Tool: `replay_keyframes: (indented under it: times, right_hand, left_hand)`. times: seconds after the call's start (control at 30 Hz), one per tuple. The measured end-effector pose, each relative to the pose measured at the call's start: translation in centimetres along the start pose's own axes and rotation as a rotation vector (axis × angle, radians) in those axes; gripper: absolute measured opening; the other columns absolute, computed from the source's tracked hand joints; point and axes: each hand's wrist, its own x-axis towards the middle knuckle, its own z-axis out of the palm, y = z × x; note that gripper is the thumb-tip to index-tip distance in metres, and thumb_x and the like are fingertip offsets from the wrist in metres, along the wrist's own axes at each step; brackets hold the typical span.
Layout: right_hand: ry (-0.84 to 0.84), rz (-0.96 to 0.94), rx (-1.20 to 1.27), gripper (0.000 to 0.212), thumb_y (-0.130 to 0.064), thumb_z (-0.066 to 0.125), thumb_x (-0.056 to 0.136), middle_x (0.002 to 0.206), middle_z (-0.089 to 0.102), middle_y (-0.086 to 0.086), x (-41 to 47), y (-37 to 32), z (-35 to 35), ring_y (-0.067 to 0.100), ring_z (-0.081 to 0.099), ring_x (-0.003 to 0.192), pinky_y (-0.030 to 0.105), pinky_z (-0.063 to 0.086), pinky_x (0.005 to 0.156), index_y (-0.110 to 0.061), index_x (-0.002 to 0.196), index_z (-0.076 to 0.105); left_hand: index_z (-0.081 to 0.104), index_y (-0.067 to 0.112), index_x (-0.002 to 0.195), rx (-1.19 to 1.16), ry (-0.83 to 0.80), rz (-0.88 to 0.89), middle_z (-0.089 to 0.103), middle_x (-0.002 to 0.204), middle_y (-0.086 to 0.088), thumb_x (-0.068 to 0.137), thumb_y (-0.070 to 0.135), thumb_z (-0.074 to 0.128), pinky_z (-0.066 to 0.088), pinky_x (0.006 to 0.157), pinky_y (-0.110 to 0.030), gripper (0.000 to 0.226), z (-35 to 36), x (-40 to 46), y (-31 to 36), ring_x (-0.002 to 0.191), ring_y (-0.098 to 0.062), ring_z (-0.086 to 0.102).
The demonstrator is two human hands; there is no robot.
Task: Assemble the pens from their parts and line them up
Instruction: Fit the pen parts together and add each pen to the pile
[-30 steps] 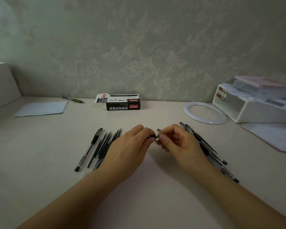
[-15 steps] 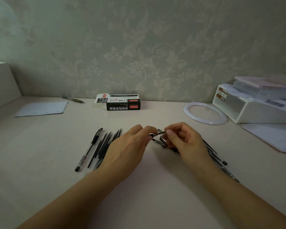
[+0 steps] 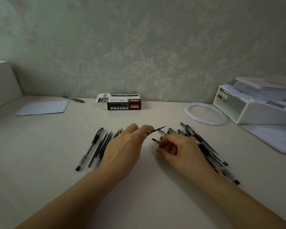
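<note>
- Left hand, near table centre, pinching a refill, tip angled far right.
- Right hand, fingers curled, on the pen parts; grip unclear.
- Finished pen lying left.

Pale cream, smooth-topped bench set against a patterned wall. Lying on it, left to right: a white paper sheet; a lone dark pen near the wall; one assembled clear-barrelled black pen beside a row of thin black refills; a black-and-white cardboard pen box; a white ring; a heap of clear barrels and black caps; a white plastic organiser; loose white papers.
</note>
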Motion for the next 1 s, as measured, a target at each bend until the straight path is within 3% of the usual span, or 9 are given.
replay_keyframes:
  times: [0.23, 0.33, 0.43, 0.53, 0.67, 0.8, 0.87, 1.0]
  right_hand:
    - [-0.062, 0.009, -0.061, 0.007, -0.027, 0.073, 0.083, 0.071, 0.059, -0.011, -0.1, 0.2, 0.2, -0.001, 0.053, 0.068, 0.007, 0.036, 0.062, -0.025, 0.089, 0.071]
    - [0.037, 0.020, -0.036, 0.017, -0.033, 0.076, 0.081, 0.078, 0.061, -0.009, 0.0, 0.1, 0.1, 0.001, 0.051, 0.066, 0.007, 0.036, 0.064, -0.023, 0.093, 0.070]
    - [0.133, 0.173, 0.309, 0.012, -0.034, 0.074, 0.083, 0.078, 0.071, -0.009, 0.3, -0.4, -0.3, 0.001, 0.063, 0.070, 0.010, 0.047, 0.068, -0.024, 0.090, 0.073]
    - [0.059, 0.305, 0.702, 0.010, -0.029, 0.068, 0.089, 0.084, 0.077, -0.006, 0.2, -1.0, -0.4, 0.004, 0.070, 0.075, 0.014, 0.053, 0.069, -0.026, 0.089, 0.078]
    - [0.064, 0.423, 0.912, 0.011, -0.027, 0.069, 0.088, 0.091, 0.078, 0.002, 0.3, -1.0, -0.3, 0.009, 0.069, 0.076, 0.021, 0.052, 0.070, -0.027, 0.091, 0.079]
    - [0.046, 0.479, 1.064, 0.019, -0.031, 0.072, 0.080, 0.095, 0.077, 0.005, 0.3, -0.7, -0.2, 0.009, 0.068, 0.077, 0.021, 0.052, 0.071, -0.018, 0.092, 0.079]
    - [0.130, 0.479, 1.134, 0.014, -0.023, 0.067, 0.088, 0.096, 0.076, 0.006, 0.7, -0.7, -0.3, 0.010, 0.068, 0.078, 0.020, 0.054, 0.070, -0.013, 0.092, 0.076]
    - [0.521, 0.426, 1.047, 0.013, -0.018, 0.052, 0.101, 0.085, 0.076, 0.000, 1.7, 0.3, -2.7, 0.009, 0.067, 0.074, 0.021, 0.056, 0.069, -0.011, 0.095, 0.061]
  left_hand:
    - [0.053, 0.037, 0.125, -0.019, 0.015, 0.009, 0.050, 0.090, 0.005, 0.101, 0.028, 0.037, 0.049, 0.062, -0.044, 0.030, 0.0, -0.1, 0.1, 0.074, -0.023, 0.055]
    - [0.054, 0.035, 0.125, -0.051, 0.039, 0.011, 0.051, 0.089, 0.006, 0.101, 0.028, 0.038, 0.048, 0.063, -0.045, 0.030, -0.1, -0.1, 0.2, 0.073, -0.022, 0.054]
    - [0.055, 0.034, 0.124, -0.087, 0.074, 0.030, 0.051, 0.086, 0.006, 0.100, 0.029, 0.038, 0.048, 0.060, -0.045, 0.031, -0.2, -0.2, 0.4, 0.071, -0.021, 0.053]
    - [0.055, 0.035, 0.125, -0.110, 0.078, 0.079, 0.051, 0.086, 0.008, 0.100, 0.030, 0.038, 0.048, 0.059, -0.044, 0.030, -0.2, -0.3, 0.8, 0.070, -0.019, 0.054]
    - [0.055, 0.037, 0.124, -0.123, 0.079, 0.114, 0.051, 0.086, 0.009, 0.100, 0.030, 0.039, 0.048, 0.058, -0.042, 0.030, 0.0, -0.3, 0.7, 0.071, -0.018, 0.054]
    - [0.054, 0.039, 0.125, -0.109, 0.066, 0.170, 0.050, 0.086, 0.012, 0.100, 0.030, 0.041, 0.049, 0.058, -0.041, 0.030, 0.2, -0.3, 0.7, 0.070, -0.015, 0.053]
    - [0.052, 0.038, 0.127, -0.112, 0.076, 0.147, 0.052, 0.088, 0.012, 0.100, 0.031, 0.041, 0.049, 0.059, -0.041, 0.030, 0.3, -0.3, 0.6, 0.070, -0.012, 0.052]
    - [0.051, 0.033, 0.129, -0.085, 0.097, 0.102, 0.057, 0.094, 0.013, 0.100, 0.032, 0.041, 0.050, 0.062, -0.035, 0.031, 0.3, -0.3, 0.0, 0.065, -0.007, 0.049]
